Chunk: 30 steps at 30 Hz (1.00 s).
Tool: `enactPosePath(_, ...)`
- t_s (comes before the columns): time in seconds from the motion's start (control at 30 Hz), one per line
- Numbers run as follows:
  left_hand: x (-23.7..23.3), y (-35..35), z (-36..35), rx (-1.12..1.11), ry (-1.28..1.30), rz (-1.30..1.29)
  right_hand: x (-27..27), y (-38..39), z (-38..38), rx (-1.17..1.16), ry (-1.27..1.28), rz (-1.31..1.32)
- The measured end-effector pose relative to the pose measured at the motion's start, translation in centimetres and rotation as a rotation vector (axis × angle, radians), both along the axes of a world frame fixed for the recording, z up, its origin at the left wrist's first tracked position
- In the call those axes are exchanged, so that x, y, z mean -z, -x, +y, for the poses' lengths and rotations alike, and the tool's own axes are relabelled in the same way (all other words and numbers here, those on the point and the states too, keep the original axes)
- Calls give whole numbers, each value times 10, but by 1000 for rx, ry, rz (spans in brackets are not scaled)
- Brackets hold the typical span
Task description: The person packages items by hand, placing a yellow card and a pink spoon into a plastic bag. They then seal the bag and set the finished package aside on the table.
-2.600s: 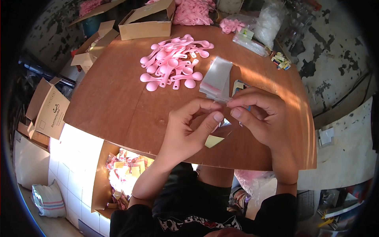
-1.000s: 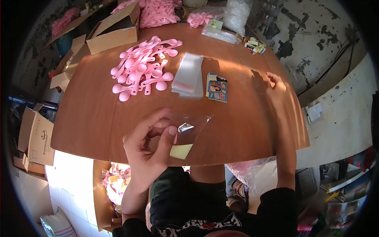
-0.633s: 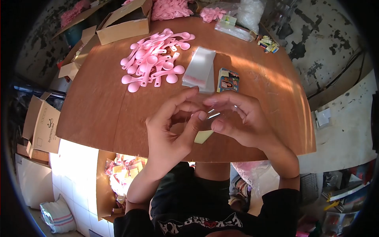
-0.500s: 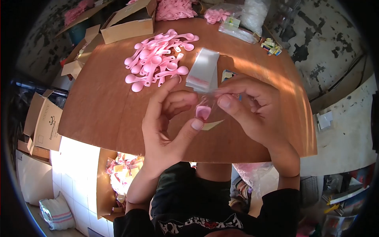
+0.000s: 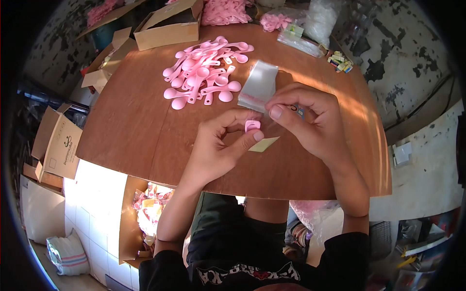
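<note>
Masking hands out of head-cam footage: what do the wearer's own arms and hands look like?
Left hand and right hand are bare, no gloves. Forearms are uncovered too, with no watch or cable visible. Short black sleeves, no markings visible on them; black shirt with white lettering across the front.

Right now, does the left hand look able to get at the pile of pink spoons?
Probably yes: only tabletop shows between the left hand and the spoons, though that hand holds a pink piece.
</note>
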State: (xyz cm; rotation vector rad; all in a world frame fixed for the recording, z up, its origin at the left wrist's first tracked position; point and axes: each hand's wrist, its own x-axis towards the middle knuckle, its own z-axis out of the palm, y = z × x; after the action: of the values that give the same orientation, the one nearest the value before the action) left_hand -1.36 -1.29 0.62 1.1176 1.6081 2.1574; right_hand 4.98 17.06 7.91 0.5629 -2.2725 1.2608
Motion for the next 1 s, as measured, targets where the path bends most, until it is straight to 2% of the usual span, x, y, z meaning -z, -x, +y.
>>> enactPosePath(0.07, -1, -5, 0, -29, -25, -26, -2, -8, -7, -59, 383, -250)
enactPosePath(0.1, -1, -7, -1, -61, -45, -59, 2, -10, -6, -59, 383, -250)
enactPosePath(0.17, 2, -7, -2, -63, -65, -111, 17, -12, 0, -110, 599, -359)
enactPosePath(0.37, 11, -4, 1, -39, -52, -191, 48, -17, 10, -58, 485, -431)
enactPosePath(0.57, 20, -7, 5, 4, -33, -215, 62, -14, 10, -49, 591, -385)
enactPosePath(0.73, 28, -4, 4, -17, -38, -167, 66, -17, 12, -15, 569, -429)
enactPosePath(0.8, 26, -5, 1, -9, -103, -371, 68, -16, 13, -23, 574, -425)
enactPosePath(1.0, 26, -4, 1, -96, -33, -272, 71, -17, 11, 14, 493, -366)
